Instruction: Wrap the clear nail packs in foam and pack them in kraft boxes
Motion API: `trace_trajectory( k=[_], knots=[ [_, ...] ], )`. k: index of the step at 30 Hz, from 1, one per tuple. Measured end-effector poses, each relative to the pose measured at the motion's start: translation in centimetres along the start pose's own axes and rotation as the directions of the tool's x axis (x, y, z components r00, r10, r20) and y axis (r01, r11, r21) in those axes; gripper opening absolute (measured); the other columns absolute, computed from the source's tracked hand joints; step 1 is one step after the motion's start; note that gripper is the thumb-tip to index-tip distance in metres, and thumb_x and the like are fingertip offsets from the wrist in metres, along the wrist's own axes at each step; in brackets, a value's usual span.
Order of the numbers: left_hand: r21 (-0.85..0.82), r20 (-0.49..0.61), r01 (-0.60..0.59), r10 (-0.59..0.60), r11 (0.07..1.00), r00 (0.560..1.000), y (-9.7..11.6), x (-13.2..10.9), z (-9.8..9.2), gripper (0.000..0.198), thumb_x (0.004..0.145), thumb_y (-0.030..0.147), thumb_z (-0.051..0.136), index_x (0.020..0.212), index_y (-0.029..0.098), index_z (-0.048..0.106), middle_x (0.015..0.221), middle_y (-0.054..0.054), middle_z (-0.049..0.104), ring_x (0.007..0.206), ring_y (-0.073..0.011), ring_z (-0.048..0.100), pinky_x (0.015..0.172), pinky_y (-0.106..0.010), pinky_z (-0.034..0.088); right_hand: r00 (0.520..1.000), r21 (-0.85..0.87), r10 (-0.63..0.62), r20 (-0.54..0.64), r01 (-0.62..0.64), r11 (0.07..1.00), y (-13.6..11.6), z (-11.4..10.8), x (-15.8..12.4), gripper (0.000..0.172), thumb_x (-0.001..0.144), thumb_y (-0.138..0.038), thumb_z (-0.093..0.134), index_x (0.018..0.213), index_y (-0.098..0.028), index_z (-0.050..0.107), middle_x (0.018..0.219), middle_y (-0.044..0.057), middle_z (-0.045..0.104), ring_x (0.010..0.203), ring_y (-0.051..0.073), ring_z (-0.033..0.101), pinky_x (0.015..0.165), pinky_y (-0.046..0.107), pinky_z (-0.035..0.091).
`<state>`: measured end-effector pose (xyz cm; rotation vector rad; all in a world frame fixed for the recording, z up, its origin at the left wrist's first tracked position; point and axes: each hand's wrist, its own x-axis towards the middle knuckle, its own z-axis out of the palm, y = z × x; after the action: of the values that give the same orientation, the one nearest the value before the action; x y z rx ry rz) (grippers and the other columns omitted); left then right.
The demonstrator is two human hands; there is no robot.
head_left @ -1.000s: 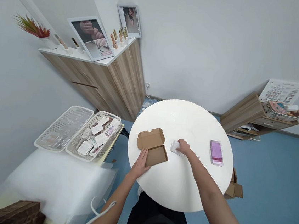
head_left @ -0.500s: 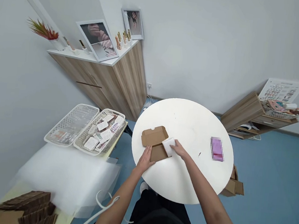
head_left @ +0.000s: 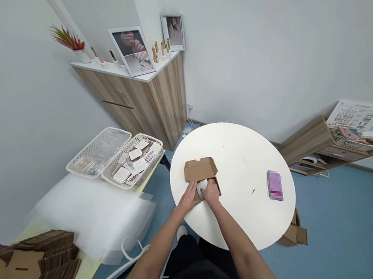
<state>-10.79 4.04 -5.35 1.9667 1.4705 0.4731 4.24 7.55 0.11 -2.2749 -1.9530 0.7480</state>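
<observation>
An open brown cardboard box [head_left: 200, 169] lies on the round white table [head_left: 238, 149], its lid folded back away from me. My left hand [head_left: 190, 196] grips the left side of the box, with the thumb along the near edge. Inside the box is a small white packet [head_left: 201, 188], partly covered by my fingers. My right hand [head_left: 212, 193] has its fingers closed on this packet and reaches down into the box. What the packet contains cannot be seen.
A purple, blurred-out item [head_left: 275, 185] lies on the table's right. At left, a side table bears two white baskets [head_left: 104, 176] of small packs and cards, translucent sheets [head_left: 99, 210] and stacked flat cardboard [head_left: 57, 254]. Cardboard boxes [head_left: 293, 235] stand on the floor at right.
My right hand has brought the white packet left and down into the box. My left hand stays at the box's left side. The whole view has shifted slightly.
</observation>
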Motion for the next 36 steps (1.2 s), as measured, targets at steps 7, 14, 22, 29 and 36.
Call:
trace_trajectory(
  k=[7, 14, 22, 29, 36],
  knots=[
    [0.002, 0.05, -0.036, 0.035, 0.999, 0.998, -0.1, 1.3, -0.9, 0.098, 0.073, 0.029, 0.069, 0.151, 0.019, 0.012, 0.159, -0.017, 0.019, 0.147, -0.0311, 0.015, 0.118, -0.053, 0.025, 0.976, -0.134, -0.101, -0.191, 0.076, 0.988, 0.9, -0.9, 0.1, 0.038, 0.077, -0.036, 0.071, 0.104, -0.017, 0.051, 0.11, 0.014, 0.055, 0.104, 0.03, 0.048, 0.088, 0.04, 0.038],
    [-0.019, 0.082, -0.102, 0.104, 0.995, 0.991, 0.9, 2.4, -2.7, 0.094, 0.072, 0.028, 0.069, 0.15, 0.02, 0.018, 0.158, -0.014, 0.022, 0.147, -0.0306, 0.016, 0.118, -0.049, 0.024, 0.947, 0.42, 0.195, -0.256, -0.073, 0.904, 3.5, -4.4, 4.0, 0.032, 0.09, -0.052, 0.043, 0.094, -0.021, 0.048, 0.103, 0.011, 0.056, 0.091, 0.024, 0.054, 0.077, 0.033, 0.043],
    [-0.337, -0.235, 0.2, -0.288, 0.92, 0.928, 1.4, 3.9, -6.0, 0.038, 0.085, 0.027, 0.052, 0.122, 0.022, 0.052, 0.127, -0.011, 0.056, 0.122, -0.0248, 0.053, 0.105, -0.042, 0.042, 0.937, 0.689, 0.277, 0.215, -0.346, 0.637, 5.5, -9.5, 10.6, 0.036, 0.083, -0.051, 0.054, 0.1, -0.02, 0.052, 0.117, 0.012, 0.059, 0.104, 0.023, 0.057, 0.078, 0.029, 0.047],
    [-0.605, 0.006, 0.51, -0.637, 0.611, 0.771, 0.9, 10.0, -7.9, 0.046, 0.087, 0.031, 0.054, 0.129, 0.013, 0.049, 0.109, -0.015, 0.067, 0.094, -0.0204, 0.068, 0.081, -0.031, 0.054, 0.919, 0.707, 0.158, 0.361, -0.38, 0.597, 3.1, -10.1, 11.7, 0.027, 0.086, -0.042, 0.054, 0.101, -0.019, 0.052, 0.113, 0.013, 0.063, 0.091, 0.018, 0.065, 0.071, 0.027, 0.053],
    [-0.533, -0.011, 0.474, -0.566, 0.7, 0.824, 1.8, 10.7, -9.6, 0.055, 0.082, 0.033, 0.064, 0.133, 0.021, 0.05, 0.114, -0.01, 0.068, 0.1, -0.0219, 0.066, 0.088, -0.033, 0.051, 0.93, 0.652, 0.086, 0.358, -0.315, 0.689, 3.3, -12.9, 11.2, 0.029, 0.078, -0.032, 0.065, 0.102, -0.02, 0.055, 0.112, 0.01, 0.065, 0.09, 0.02, 0.064, 0.072, 0.03, 0.054]
  ],
)
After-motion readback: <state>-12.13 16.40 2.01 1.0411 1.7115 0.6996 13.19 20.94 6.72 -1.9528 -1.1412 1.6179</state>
